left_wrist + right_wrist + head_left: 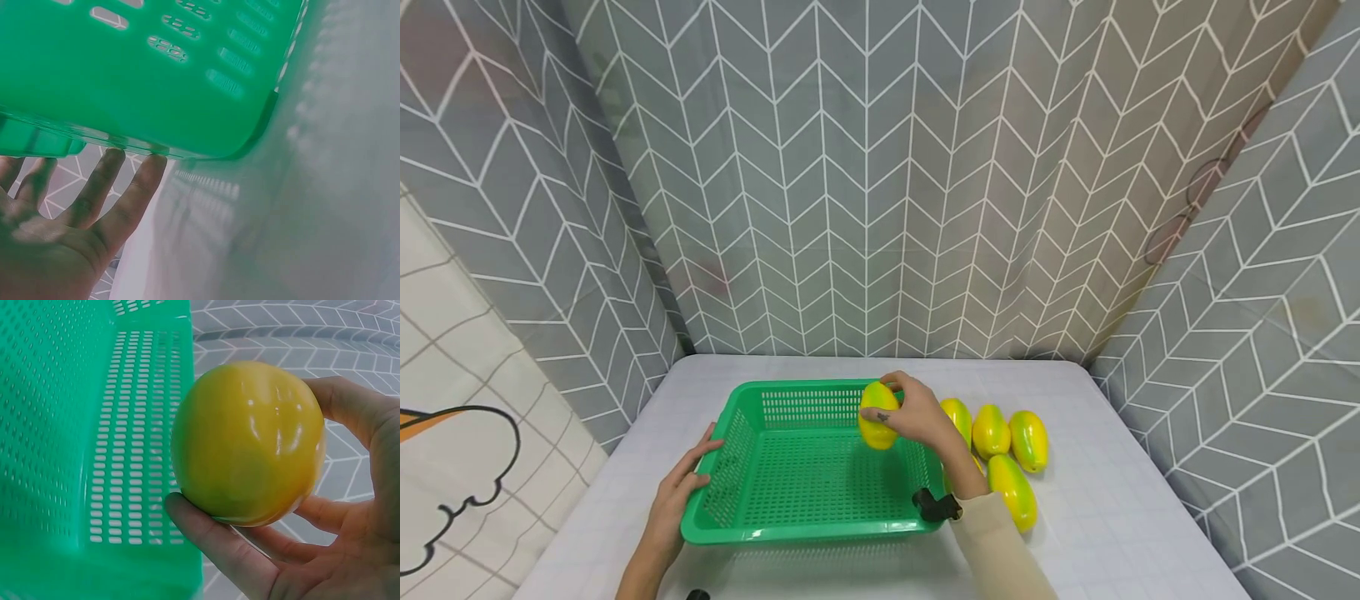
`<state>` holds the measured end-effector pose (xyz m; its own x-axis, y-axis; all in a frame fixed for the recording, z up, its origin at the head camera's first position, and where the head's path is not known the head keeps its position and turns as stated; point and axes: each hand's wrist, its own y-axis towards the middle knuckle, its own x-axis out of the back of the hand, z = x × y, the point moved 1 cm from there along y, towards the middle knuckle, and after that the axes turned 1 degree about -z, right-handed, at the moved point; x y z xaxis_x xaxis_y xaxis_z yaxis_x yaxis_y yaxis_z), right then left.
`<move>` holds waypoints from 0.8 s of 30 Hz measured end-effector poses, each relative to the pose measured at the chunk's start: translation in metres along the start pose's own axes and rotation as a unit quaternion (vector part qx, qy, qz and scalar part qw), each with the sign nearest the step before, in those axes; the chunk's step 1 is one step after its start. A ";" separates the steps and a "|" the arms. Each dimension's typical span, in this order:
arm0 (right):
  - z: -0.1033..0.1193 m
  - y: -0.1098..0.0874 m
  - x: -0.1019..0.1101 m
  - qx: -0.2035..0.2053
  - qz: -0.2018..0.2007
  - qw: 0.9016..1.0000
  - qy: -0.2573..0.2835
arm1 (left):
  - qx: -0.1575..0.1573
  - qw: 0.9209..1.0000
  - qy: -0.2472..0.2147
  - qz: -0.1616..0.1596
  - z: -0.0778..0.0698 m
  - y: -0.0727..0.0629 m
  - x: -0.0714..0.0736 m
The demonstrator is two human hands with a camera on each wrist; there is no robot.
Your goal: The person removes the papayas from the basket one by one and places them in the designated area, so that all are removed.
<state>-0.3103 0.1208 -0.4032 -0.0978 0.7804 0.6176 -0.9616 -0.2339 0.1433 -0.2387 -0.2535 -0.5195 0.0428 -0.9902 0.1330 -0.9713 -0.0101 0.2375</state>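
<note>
A glossy yellow-green papaya [878, 415] is held in my right hand [917, 414], above the right side of a green plastic basket [820, 533]. The right wrist view shows fingers and thumb around the papaya [250, 444], beside the basket's slotted wall [134, 444]. At the basket's left side, my left hand [673, 500] touches the rim. Its fingers look straight in the left wrist view, where the hand [56, 244] has its fingertips against the basket's outer side [156, 106]. The basket's slotted floor [812, 475] shows nothing lying on it.
Right of the basket lie several more papayas [1028, 442], partly hidden by the right forearm [962, 467]. A white cloth covers the table [1097, 500]. Grey chevron-patterned curtains [865, 208] stand behind and at the sides.
</note>
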 end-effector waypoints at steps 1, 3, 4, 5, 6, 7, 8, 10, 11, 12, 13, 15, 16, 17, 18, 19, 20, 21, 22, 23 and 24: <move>-0.001 -0.002 0.002 -0.001 -0.001 1.000 0.000 | 0.000 1.000 0.002 -0.001 0.000 0.000 0.000; -0.004 -0.006 0.007 -0.006 -0.006 1.000 0.004 | 0.000 1.000 0.007 -0.003 -0.001 0.000 0.000; -0.006 -0.008 0.010 -0.010 -0.009 1.000 0.005 | 0.001 1.000 0.007 -0.003 -0.001 0.000 0.000; -0.007 -0.010 0.013 -0.013 -0.013 1.000 0.007 | 0.002 1.000 0.008 -0.004 -0.001 0.000 -0.001; -0.009 -0.012 0.015 -0.016 -0.016 1.000 0.010 | 0.004 1.000 0.009 -0.004 -0.001 0.000 -0.001; -0.011 -0.014 0.018 -0.020 -0.018 1.000 0.013 | 0.006 1.000 0.011 -0.005 -0.001 0.000 -0.001; -0.013 -0.016 0.021 -0.025 -0.020 0.999 0.016 | 0.007 1.000 0.011 -0.005 -0.001 0.000 -0.001; -0.016 -0.020 0.026 -0.031 -0.021 0.999 0.022 | 0.009 1.000 0.013 -0.006 -0.001 0.001 0.000; -0.018 -0.021 0.029 -0.035 -0.021 0.999 0.025 | 0.008 1.000 0.013 -0.007 -0.001 0.001 0.000; -0.020 -0.023 0.031 -0.039 -0.022 0.999 0.028 | 0.008 1.000 0.013 -0.007 -0.001 0.001 0.000; -0.021 -0.025 0.034 -0.042 -0.022 0.998 0.029 | 0.007 1.000 0.011 -0.006 -0.001 0.002 0.000; -0.023 -0.029 0.038 -0.052 -0.028 0.998 0.027 | 0.004 1.000 0.008 -0.003 -0.001 0.002 0.000; -0.024 -0.030 0.040 -0.058 -0.031 0.997 0.028 | 0.003 1.000 0.007 -0.002 -0.001 0.002 -0.001; -0.026 -0.032 0.042 -0.063 -0.034 0.997 0.026 | 0.001 1.000 0.006 -0.001 0.000 0.002 -0.001; -0.026 -0.034 0.044 -0.067 -0.037 0.997 0.026 | 0.001 1.000 0.005 -0.001 0.000 0.002 -0.001; -0.027 -0.035 0.045 -0.069 -0.038 0.997 0.025 | 0.000 1.000 0.005 -0.001 0.000 0.002 -0.001; -0.029 -0.037 0.047 -0.073 -0.040 0.996 0.023 | -0.001 1.000 0.004 -0.001 0.000 0.001 -0.001; -0.031 -0.038 0.048 -0.074 -0.042 0.996 0.020 | -0.003 1.000 0.003 -0.002 0.000 0.001 -0.001; -0.033 -0.040 0.050 -0.076 -0.043 0.996 0.017 | -0.004 1.000 0.003 -0.002 0.000 0.001 -0.001; -0.035 -0.042 0.051 -0.077 -0.045 0.996 0.010 | -0.005 1.000 0.001 -0.001 0.001 0.001 -0.001; -0.037 -0.044 0.054 -0.078 -0.047 0.996 0.004 | -0.006 1.000 -0.001 -0.001 0.001 0.001 -0.001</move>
<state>-0.2826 0.1944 -0.4048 -0.0065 0.7999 0.6002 -0.9948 -0.0663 0.0776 -0.2397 -0.2525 -0.5202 0.0439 -0.9903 0.1316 -0.9683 -0.0098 0.2496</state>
